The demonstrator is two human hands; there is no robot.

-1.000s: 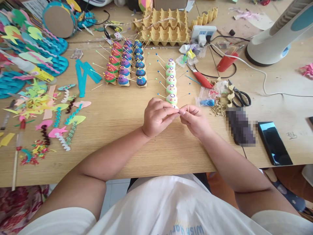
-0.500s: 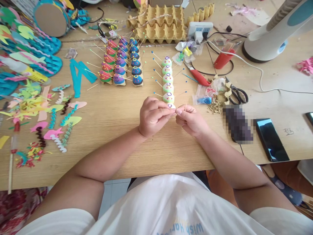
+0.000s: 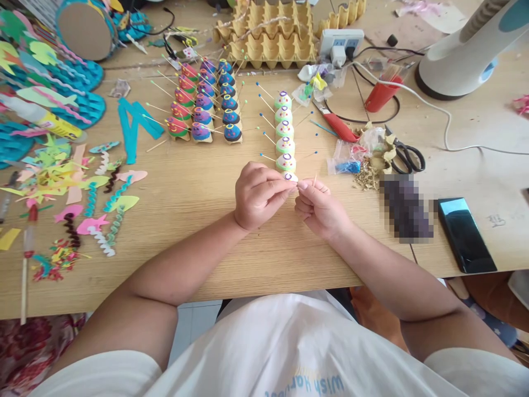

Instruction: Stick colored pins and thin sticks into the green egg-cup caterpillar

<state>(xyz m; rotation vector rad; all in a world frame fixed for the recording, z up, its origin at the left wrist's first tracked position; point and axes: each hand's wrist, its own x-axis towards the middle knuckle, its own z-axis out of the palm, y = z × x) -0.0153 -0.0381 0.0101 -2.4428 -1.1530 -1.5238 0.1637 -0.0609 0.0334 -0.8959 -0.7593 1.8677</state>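
A white and green egg-carton caterpillar [image 3: 285, 129] stands upright before me, its humps marked with purple rings and dots. Thin stems with blue tips [image 3: 268, 133] stick out on both sides. At its near end, my left hand [image 3: 262, 197] has thumb and forefinger pinched together beside the last hump; whatever they pinch is too small to make out. My right hand [image 3: 322, 207] is closed, its fingertips meeting those of the left, and a thin toothpick [image 3: 316, 180] pokes up from its fingers.
Red, purple and blue caterpillars [image 3: 202, 103] stand left of centre. Paper scraps and fish shapes [image 3: 93, 223] cover the left side. Scissors [image 3: 407, 156], a red-handled tool [image 3: 341, 127], a red cup [image 3: 383, 91], a phone [image 3: 467, 234] and a power strip [image 3: 342, 41] lie rightward; egg cartons [image 3: 273, 36] stand behind.
The view has shifted slightly, with the right-side things appearing farther right. My hands keep nearly the same pinch by the caterpillar's near end.
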